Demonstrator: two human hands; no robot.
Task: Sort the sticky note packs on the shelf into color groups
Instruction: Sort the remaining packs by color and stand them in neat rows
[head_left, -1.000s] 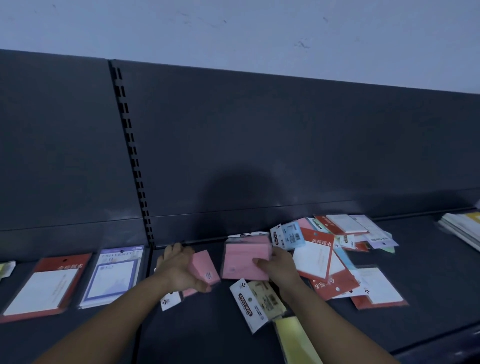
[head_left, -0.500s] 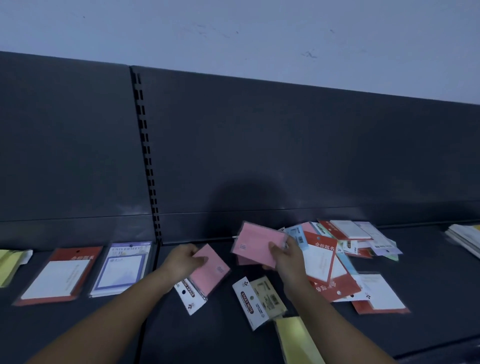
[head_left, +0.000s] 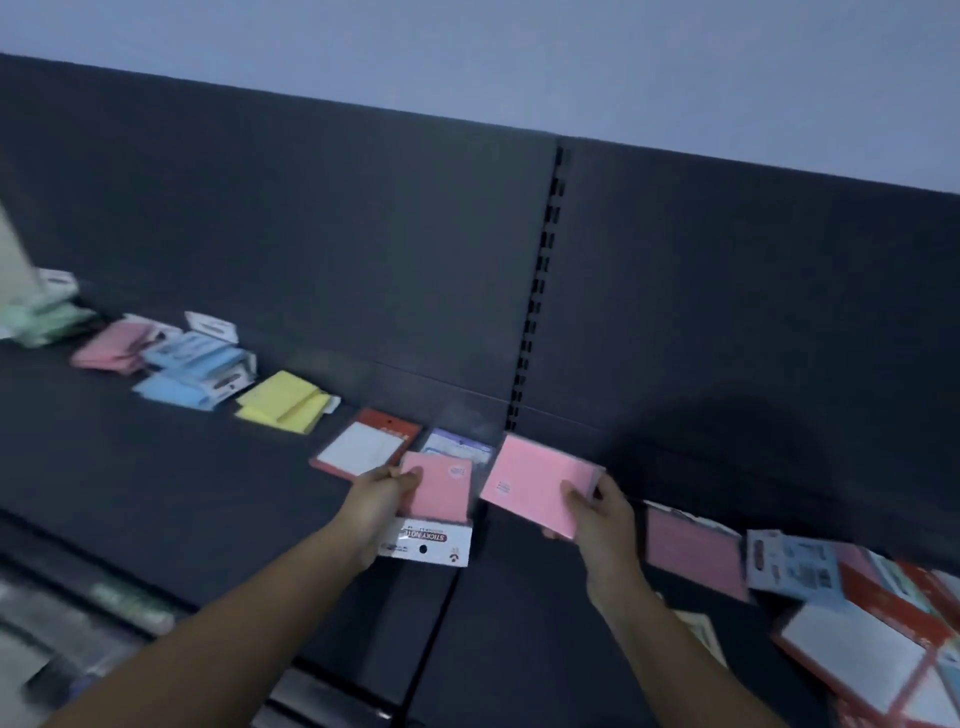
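Grips one pink sticky note pack (head_left: 439, 488) in the left hand (head_left: 384, 499), thumb laid on its face, white header card toward the wrist. Pinches a second pink pack (head_left: 535, 483) in the right hand (head_left: 602, 514), thumb on top, pack tilted. Holds both over the dark shelf (head_left: 208, 493), near each other yet apart, in front of a red-framed pack (head_left: 363, 447) and a purple-framed pack (head_left: 457, 447) lying flat. Further left, blurred, in separate groups: yellow pile (head_left: 283, 408), blue pile (head_left: 192, 369), pink pile (head_left: 111, 345), green pile (head_left: 47, 322). At right, a third pink pack (head_left: 693, 551) flat on the shelf, just beside a mixed heap (head_left: 857, 597) of blue, red and white packs.
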